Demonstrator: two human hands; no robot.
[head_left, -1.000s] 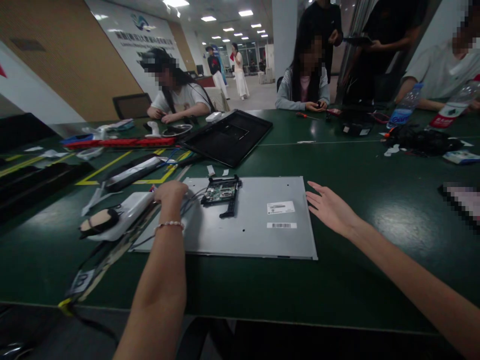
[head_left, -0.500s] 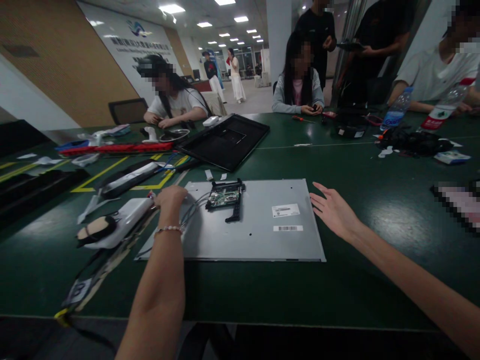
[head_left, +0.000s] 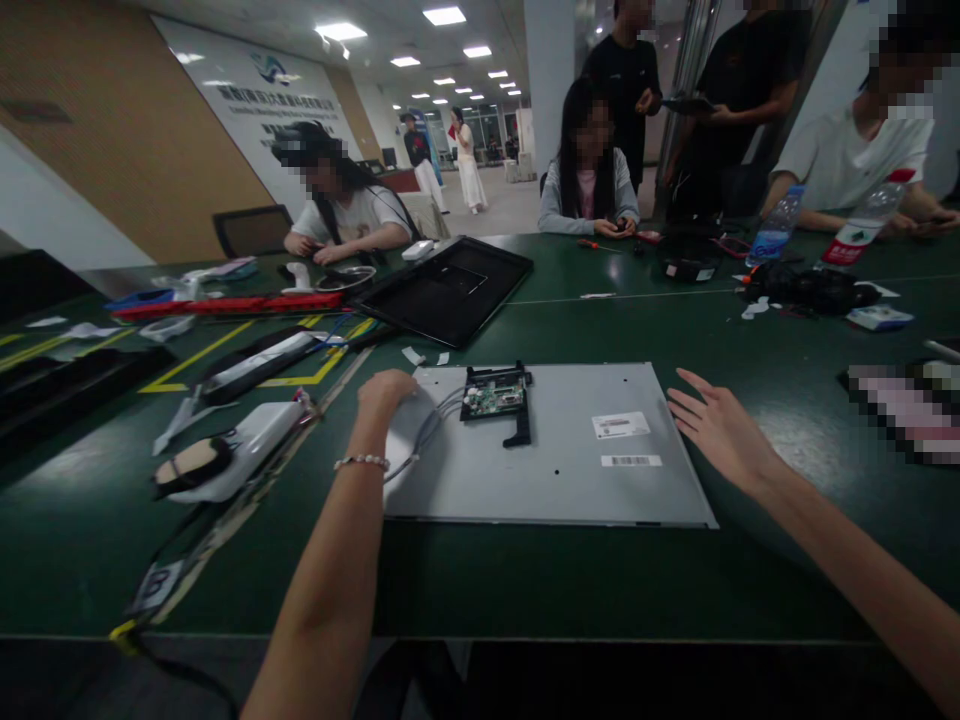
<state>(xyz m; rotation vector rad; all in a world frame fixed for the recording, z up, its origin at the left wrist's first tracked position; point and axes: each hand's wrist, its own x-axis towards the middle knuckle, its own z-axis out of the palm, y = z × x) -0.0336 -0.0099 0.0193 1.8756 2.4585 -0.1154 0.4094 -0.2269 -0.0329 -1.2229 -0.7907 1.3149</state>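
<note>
A grey metal display panel (head_left: 555,480) lies flat on the green table (head_left: 525,580), back side up. A small green circuit board (head_left: 495,396) with a black bracket sits on it, with thin wires running left. My left hand (head_left: 382,392) is curled over the panel's left edge, where those wires end; what its fingers hold is hidden. My right hand (head_left: 716,428) hovers at the panel's right edge, fingers stretched out and empty.
A black monitor back cover (head_left: 450,285) lies beyond the panel. A white stand part (head_left: 225,452) and a long strip lie to the left. Bottles (head_left: 772,235) and black clutter sit far right. Several people sit or stand across the table.
The panel has slid to the right on the table, with both hands moving along with it. My left hand is now apart from the white stand part.
</note>
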